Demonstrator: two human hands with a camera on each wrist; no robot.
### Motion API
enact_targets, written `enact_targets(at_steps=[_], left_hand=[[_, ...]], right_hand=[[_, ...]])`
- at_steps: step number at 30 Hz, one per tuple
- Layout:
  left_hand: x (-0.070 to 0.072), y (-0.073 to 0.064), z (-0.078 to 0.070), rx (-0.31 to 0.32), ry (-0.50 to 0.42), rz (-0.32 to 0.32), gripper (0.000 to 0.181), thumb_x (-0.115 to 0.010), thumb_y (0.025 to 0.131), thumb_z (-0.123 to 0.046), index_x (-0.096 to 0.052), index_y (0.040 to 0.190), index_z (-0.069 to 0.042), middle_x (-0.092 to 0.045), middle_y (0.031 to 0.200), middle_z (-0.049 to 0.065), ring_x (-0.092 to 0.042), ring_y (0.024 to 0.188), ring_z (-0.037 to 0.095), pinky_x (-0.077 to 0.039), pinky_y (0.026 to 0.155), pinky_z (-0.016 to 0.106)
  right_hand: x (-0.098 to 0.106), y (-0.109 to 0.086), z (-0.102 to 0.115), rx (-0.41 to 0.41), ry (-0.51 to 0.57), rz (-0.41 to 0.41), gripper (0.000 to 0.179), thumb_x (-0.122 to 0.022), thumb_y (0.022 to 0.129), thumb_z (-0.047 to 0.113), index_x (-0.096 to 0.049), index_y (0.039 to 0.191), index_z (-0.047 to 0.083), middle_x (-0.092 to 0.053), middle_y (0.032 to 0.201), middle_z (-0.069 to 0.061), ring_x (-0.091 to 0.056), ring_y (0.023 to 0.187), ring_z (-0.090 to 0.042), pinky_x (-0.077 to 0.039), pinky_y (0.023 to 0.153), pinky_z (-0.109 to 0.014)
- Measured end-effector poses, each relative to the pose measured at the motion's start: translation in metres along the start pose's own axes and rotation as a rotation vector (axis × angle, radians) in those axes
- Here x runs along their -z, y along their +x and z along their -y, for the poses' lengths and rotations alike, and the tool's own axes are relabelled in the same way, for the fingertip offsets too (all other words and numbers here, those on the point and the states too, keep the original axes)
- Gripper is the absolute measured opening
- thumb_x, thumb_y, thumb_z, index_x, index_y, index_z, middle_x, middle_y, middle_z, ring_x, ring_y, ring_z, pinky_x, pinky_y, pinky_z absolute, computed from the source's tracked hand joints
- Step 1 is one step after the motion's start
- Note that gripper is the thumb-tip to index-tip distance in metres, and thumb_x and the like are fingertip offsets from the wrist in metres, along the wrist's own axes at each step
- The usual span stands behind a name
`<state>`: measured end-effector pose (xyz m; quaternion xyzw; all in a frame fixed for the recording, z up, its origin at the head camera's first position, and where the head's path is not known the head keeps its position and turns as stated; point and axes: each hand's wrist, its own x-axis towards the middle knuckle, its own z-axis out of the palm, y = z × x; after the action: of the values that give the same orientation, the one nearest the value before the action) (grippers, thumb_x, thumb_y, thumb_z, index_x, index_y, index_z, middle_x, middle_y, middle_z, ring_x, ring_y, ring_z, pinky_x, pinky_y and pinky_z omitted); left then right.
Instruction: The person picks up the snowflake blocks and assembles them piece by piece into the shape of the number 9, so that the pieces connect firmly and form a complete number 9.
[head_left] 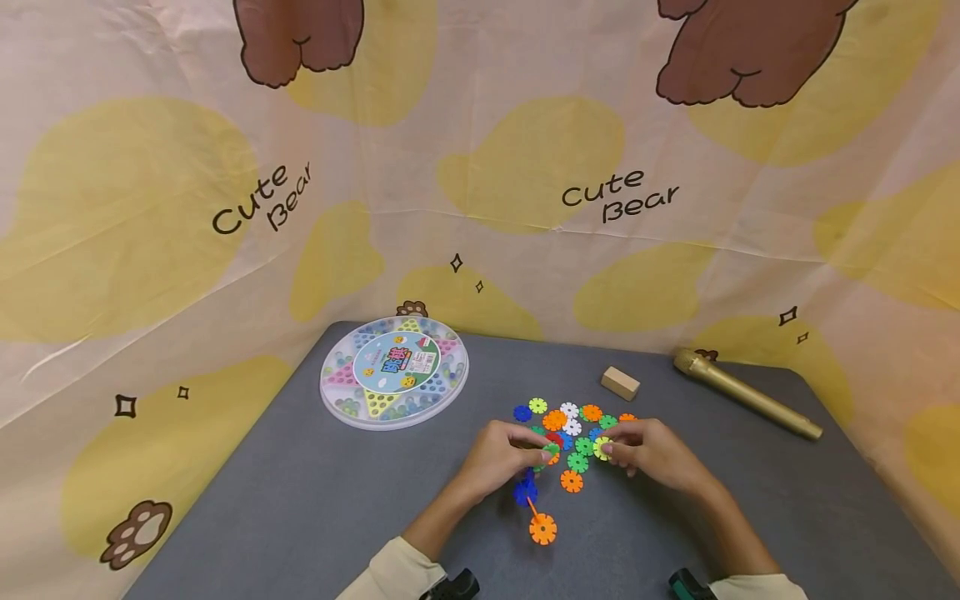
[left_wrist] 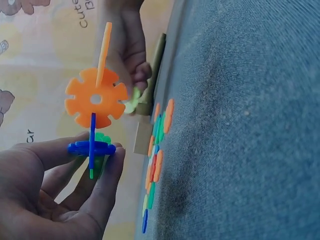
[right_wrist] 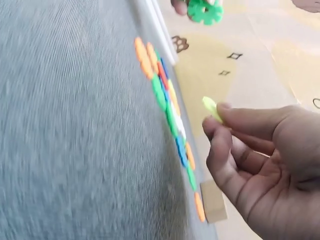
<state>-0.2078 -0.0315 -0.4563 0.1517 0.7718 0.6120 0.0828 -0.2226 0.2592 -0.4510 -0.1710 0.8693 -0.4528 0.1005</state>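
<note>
My left hand [head_left: 495, 458] grips a small joined cluster of notched plastic snowflake discs. Blue discs [left_wrist: 103, 148] sit by the fingertips, with orange discs [left_wrist: 112, 102] slotted on outward and a green disc [right_wrist: 205, 14] at the other end. Between thumb and fingers, my right hand [head_left: 651, 450] pinches a single yellow-green snowflake disc [right_wrist: 210, 106], raised off the table in the right wrist view. Loose discs in orange, green, blue, white and red lie spread between and behind the hands, among them an orange disc [head_left: 572, 482] nearest me.
A wooden block [head_left: 620, 384] lies behind the loose discs. To the right is a long gold microphone-shaped object [head_left: 746, 394]. At the back left sits a round marble game board [head_left: 459, 367] under a clear cover. A printed cloth [head_left: 510, 275] hangs behind the grey table [head_left: 300, 492].
</note>
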Motion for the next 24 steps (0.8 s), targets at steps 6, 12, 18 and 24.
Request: enact_targets(at_steps=[6,12,18,24], left_hand=[[-0.002,0.0,0.0,-0.028,-0.001,0.028,0.012,-0.086,0.088,-0.013,-0.086,0.098,-0.007,-0.081,0.092,0.002,-0.069,0.075,0.006,-0.056,0.069,0.022],[-0.003,0.0,-0.002,-0.036,0.002,0.036,0.01,-0.087,0.087,-0.014,-0.086,0.096,-0.008,-0.081,0.091,0.001,-0.071,0.079,0.007,-0.057,0.072,0.022],[-0.005,0.0,-0.002,-0.029,0.009,0.039,0.009,-0.088,0.087,-0.016,-0.087,0.094,-0.01,-0.08,0.09,-0.002,-0.069,0.078,0.007,-0.055,0.069,0.022],[-0.006,0.0,-0.001,-0.032,0.008,0.044,0.009,-0.088,0.086,-0.016,-0.087,0.092,-0.01,-0.08,0.088,-0.001,-0.068,0.076,0.007,-0.054,0.067,0.021]], right_hand=[[-0.007,0.001,0.012,-0.023,0.172,0.054,0.036,-0.074,0.101,0.017,-0.07,0.125,-0.009,-0.075,0.094,-0.023,-0.069,0.078,-0.03,-0.064,0.07,-0.036],[-0.012,0.0,0.023,-0.024,0.229,0.072,0.041,-0.074,0.101,0.019,-0.067,0.13,-0.009,-0.075,0.092,-0.019,-0.069,0.078,-0.026,-0.064,0.069,-0.036],[-0.016,-0.002,0.029,-0.009,0.261,0.091,0.039,-0.073,0.101,0.017,-0.067,0.13,-0.009,-0.075,0.091,-0.019,-0.069,0.078,-0.024,-0.064,0.069,-0.036],[-0.018,-0.002,0.03,0.014,0.264,0.097,0.037,-0.072,0.102,0.016,-0.067,0.129,-0.01,-0.074,0.092,-0.024,-0.068,0.076,-0.021,-0.064,0.069,-0.037]])
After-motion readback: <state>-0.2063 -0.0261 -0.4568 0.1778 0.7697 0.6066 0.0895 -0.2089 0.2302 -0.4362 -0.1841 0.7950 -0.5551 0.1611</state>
